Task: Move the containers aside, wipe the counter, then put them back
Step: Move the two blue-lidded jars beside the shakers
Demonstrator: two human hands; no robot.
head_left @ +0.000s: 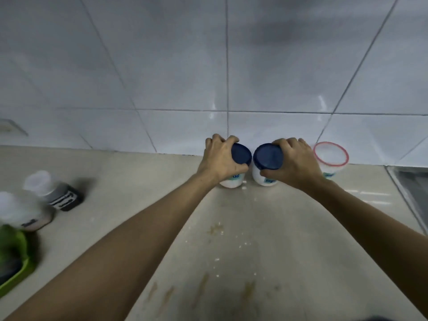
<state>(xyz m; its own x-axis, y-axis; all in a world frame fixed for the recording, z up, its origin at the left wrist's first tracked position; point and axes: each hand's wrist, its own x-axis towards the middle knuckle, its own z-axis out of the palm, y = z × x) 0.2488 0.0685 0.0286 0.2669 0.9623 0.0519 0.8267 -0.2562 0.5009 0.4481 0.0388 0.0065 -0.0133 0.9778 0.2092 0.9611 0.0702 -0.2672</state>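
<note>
Two white jars with dark blue lids stand side by side at the centre of the frame, close against the tiled wall (176, 77). Left hand (220, 158) is curled over the left jar (240, 154), fingers wrapped behind the lid and thumb pressed on the near side. Right hand (294, 163) grips the right jar (267, 158) the same way, fingers over the lid's far rim and thumb low on the white body. Both jars rest on the counter (139, 181), nearly touching each other. Just right of the right hand sits a third white tub with a red rim (331, 156), its top pale; what it holds cannot be told. At the left edge of the frame are two blurred bottles, one with a white cap and dark label (55, 193), one paler (20, 212), and below them a green tray (16, 258). White crumbs and brown smears (215, 230) dot the counter's lower centre. Bare counter lies open between the jars and the left-hand bottles; a metal edge (407, 193) bounds the right side
</note>
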